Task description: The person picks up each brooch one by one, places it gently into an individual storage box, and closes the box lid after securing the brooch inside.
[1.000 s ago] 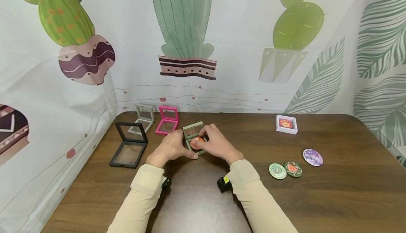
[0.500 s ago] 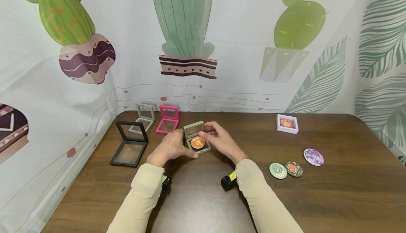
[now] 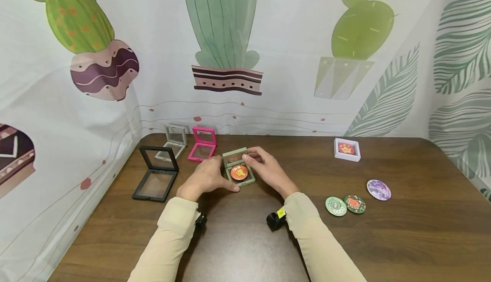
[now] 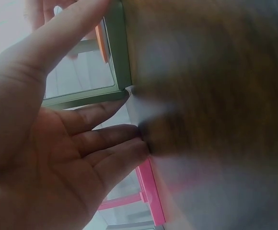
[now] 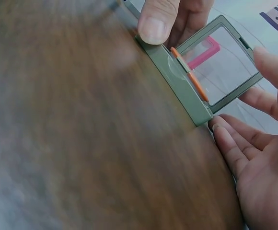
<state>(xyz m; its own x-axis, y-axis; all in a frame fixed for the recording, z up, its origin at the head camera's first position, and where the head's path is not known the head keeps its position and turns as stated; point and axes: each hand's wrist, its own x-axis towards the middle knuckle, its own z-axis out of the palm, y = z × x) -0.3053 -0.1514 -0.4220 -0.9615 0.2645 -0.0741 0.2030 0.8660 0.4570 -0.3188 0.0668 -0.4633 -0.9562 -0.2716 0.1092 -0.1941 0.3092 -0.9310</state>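
A small green display case (image 3: 248, 181) stands with its clear-windowed lid (image 3: 232, 157) raised on the dark wooden table. Inside its base lies a round orange badge (image 3: 239, 172) with a yellow figure. My left hand (image 3: 205, 176) grips the case from the left, its thumb at the front corner and its fingers along the side. In the right wrist view, my right hand (image 5: 268, 143) has the thumb and a finger at the lid frame (image 5: 237, 96), pinching its edge, while the other fingers rest low beside the case.
Open black (image 3: 155, 185), grey (image 3: 172, 149) and pink (image 3: 202, 151) frames stand at the left. Right of the hands lie a light green badge (image 3: 336, 206), a dark green badge (image 3: 354, 204) and a purple badge (image 3: 378, 190). A white frame (image 3: 347, 157) holds a red badge behind them.
My right hand has drawn back from the orange badge to the case's right side, and its thumb now touches the lid. My left hand stays at the case.
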